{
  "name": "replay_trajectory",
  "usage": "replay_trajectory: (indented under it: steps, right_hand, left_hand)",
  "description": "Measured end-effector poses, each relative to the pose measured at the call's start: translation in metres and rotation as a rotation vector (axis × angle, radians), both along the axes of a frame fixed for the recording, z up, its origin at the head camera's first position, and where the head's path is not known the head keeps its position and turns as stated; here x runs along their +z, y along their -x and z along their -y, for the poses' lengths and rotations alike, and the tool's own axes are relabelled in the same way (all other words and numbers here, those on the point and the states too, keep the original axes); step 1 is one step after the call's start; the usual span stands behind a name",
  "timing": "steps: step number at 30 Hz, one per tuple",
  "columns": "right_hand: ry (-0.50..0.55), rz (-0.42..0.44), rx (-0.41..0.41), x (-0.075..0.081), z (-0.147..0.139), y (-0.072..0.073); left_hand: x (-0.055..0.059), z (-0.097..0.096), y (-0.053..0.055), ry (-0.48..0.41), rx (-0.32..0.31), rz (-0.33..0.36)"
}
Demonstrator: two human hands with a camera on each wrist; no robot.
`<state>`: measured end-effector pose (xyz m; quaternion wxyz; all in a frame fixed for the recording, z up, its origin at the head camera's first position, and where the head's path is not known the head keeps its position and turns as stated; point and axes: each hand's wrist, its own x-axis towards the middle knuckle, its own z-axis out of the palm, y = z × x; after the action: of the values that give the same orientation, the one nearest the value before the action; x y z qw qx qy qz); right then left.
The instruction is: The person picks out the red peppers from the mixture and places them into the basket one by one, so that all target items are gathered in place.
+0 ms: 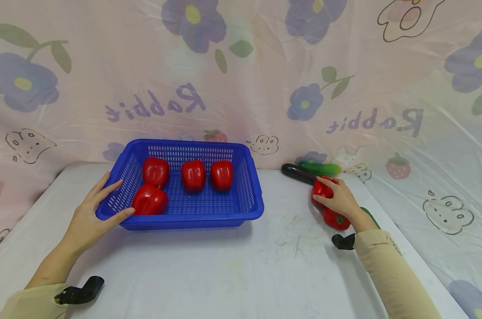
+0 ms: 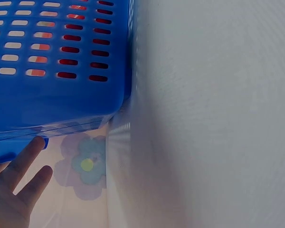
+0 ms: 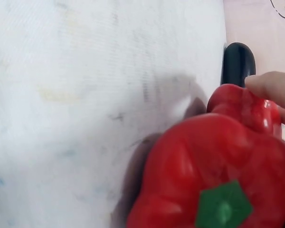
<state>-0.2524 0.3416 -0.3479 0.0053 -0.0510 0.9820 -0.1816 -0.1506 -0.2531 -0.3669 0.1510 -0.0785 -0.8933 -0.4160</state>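
A blue plastic basket (image 1: 209, 217) stands at the left middle of the table with several red bell peppers (image 1: 193, 176) inside. My left hand (image 1: 87, 221) lies at its left end, fingers spread and fairly straight, the thumb at the front rim. In the left wrist view, the fingers (image 2: 26, 161) show beside the basket's slotted wall (image 2: 52, 99). At the right, my right hand (image 1: 342, 200) holds a red bell pepper (image 1: 322, 190) between thumb and fingers. Closer to me lies another red bell pepper (image 1: 336, 220), its green stem (image 3: 224, 206) facing the right wrist camera.
Behind the right hand lie a dark eggplant (image 1: 298, 173) and a green cucumber (image 1: 320, 168). Part of another green item (image 1: 370, 215) shows past the right wrist. A printed curtain (image 1: 241, 88) hangs along the back and sides of the white table (image 1: 225, 274).
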Motion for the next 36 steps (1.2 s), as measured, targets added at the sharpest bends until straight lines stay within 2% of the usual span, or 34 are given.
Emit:
replay_trajectory:
  steps: [17, 36]
  right_hand:
    - [-0.005, -0.027, 0.000, 0.001, 0.006, 0.001]
    - [0.006, -0.114, 0.081, -0.002, 0.014, 0.004]
  left_hand:
    - [0.001, 0.000, 0.001, 0.003, -0.002, 0.007]
    - [0.001, 0.000, 0.000, -0.006, -0.005, 0.003]
